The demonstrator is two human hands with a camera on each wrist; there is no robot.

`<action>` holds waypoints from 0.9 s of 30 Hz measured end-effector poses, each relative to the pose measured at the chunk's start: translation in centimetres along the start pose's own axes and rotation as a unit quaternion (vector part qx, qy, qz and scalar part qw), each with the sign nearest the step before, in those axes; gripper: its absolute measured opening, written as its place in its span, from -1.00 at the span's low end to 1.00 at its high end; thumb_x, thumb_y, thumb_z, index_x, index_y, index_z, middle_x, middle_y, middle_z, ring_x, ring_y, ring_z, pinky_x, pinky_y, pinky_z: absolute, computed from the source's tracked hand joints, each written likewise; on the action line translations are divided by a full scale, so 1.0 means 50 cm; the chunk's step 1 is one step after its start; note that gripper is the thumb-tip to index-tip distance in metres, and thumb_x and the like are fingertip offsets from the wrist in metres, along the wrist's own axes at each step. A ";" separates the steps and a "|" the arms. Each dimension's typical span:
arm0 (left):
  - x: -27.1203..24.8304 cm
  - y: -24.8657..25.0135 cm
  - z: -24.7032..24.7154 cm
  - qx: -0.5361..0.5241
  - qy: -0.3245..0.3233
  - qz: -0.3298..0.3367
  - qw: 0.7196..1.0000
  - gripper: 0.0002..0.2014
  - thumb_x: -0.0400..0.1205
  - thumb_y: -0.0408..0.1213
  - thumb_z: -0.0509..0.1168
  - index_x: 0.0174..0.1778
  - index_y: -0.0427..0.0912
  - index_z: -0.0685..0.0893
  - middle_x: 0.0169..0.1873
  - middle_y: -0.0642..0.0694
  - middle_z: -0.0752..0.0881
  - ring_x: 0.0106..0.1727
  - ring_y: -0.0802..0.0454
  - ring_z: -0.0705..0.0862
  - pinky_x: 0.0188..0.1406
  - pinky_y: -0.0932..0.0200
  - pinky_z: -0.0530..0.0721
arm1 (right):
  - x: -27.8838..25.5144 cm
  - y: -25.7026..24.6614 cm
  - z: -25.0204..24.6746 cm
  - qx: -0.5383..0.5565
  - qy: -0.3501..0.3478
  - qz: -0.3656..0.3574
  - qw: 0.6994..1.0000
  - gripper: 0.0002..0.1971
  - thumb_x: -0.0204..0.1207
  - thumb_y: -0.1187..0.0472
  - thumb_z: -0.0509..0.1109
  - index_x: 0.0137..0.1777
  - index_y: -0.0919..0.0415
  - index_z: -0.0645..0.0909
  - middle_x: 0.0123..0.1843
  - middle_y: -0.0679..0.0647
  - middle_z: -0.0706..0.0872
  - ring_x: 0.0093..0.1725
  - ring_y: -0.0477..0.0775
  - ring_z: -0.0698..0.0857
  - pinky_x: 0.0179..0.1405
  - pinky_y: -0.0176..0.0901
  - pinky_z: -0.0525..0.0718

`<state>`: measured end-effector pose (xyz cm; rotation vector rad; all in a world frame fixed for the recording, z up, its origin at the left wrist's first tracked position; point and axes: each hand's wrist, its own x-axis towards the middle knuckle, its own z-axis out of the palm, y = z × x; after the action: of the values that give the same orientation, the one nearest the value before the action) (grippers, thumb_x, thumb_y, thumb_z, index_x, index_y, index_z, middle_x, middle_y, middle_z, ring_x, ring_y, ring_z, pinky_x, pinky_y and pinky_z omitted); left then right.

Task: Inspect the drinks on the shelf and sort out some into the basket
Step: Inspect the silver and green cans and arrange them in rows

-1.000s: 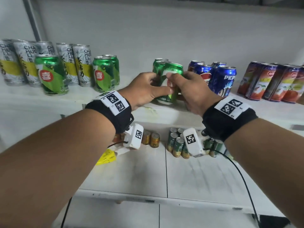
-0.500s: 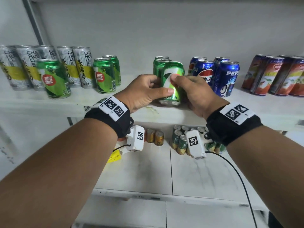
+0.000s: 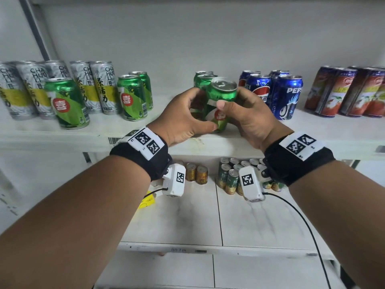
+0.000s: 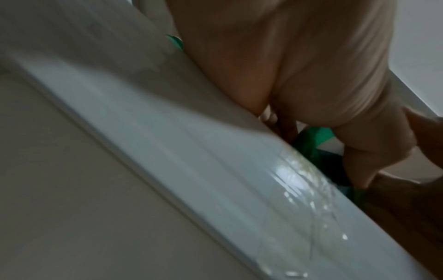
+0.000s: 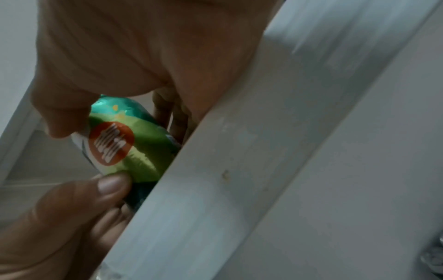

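A green can (image 3: 221,101) with a red round logo is tilted toward me at the middle of the white shelf (image 3: 41,134), its silver top showing. My left hand (image 3: 187,115) grips its left side, thumb at the lower front. My right hand (image 3: 248,113) grips its right side, thumb across the front. The right wrist view shows the green can (image 5: 129,144) between both thumbs, just behind the shelf edge (image 5: 239,170). In the left wrist view only slivers of the green can (image 4: 311,140) show past my palm. No basket is in view.
Two more green cans (image 3: 203,80) stand behind the held one. Blue Pepsi cans (image 3: 285,94) crowd its right, red cans (image 3: 350,92) beyond. Green cans (image 3: 133,97) and silver-yellow cans (image 3: 102,86) stand left. Small cans (image 3: 229,178) sit on the lower shelf.
Both hands have tipped the green can's top toward me, so its silver lid now shows. The logo has turned to the front.
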<state>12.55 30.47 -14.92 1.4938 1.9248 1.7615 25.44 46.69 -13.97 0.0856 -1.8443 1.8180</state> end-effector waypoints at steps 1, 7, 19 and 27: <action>0.000 0.000 0.000 0.012 0.003 0.008 1.000 -0.32 0.37 -0.27 0.78 0.40 0.00 0.70 0.23 0.03 0.87 0.32 0.00 0.85 0.37 -0.10 0.84 | -0.001 0.000 -0.001 -0.001 -0.004 -0.006 1.000 -0.37 0.43 0.19 0.72 0.47 0.33 0.62 0.40 0.32 0.77 0.43 0.40 0.74 0.47 0.41 0.67; 0.002 0.006 -0.001 0.047 0.005 0.007 0.999 -0.23 0.29 -0.10 0.76 0.43 0.08 0.64 0.20 0.15 0.83 0.29 0.18 0.78 0.36 0.09 0.79 | -0.004 0.006 -0.002 -0.042 -0.012 -0.030 0.999 -0.30 0.30 0.08 0.82 0.40 0.26 0.65 0.33 0.17 0.83 0.41 0.19 0.78 0.42 0.12 0.72; 0.002 0.008 0.008 -0.107 0.006 -0.050 0.993 -0.63 0.55 -0.16 0.66 0.23 -0.15 0.79 0.11 -0.16 0.93 0.20 -0.12 0.90 0.22 0.02 0.86 | 0.002 -0.003 0.005 -0.052 0.014 0.029 0.998 -0.84 0.72 0.17 0.46 0.21 0.21 0.71 0.06 0.12 0.85 0.06 0.12 0.81 0.11 0.10 0.78; 0.010 0.013 0.019 -0.076 -0.046 -0.084 0.992 -0.28 0.35 -0.02 0.75 0.34 -0.34 0.76 0.16 -0.28 0.91 0.23 -0.26 0.90 0.30 -0.22 0.87 | 0.004 -0.007 0.003 -0.005 0.019 0.075 0.997 -0.57 0.59 0.18 0.54 0.35 0.44 0.64 0.21 0.40 0.82 0.12 0.40 0.84 0.19 0.33 0.83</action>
<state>13.30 31.37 -14.43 1.2975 1.7720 1.6928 25.37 46.56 -13.56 -0.0925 -1.8766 1.8972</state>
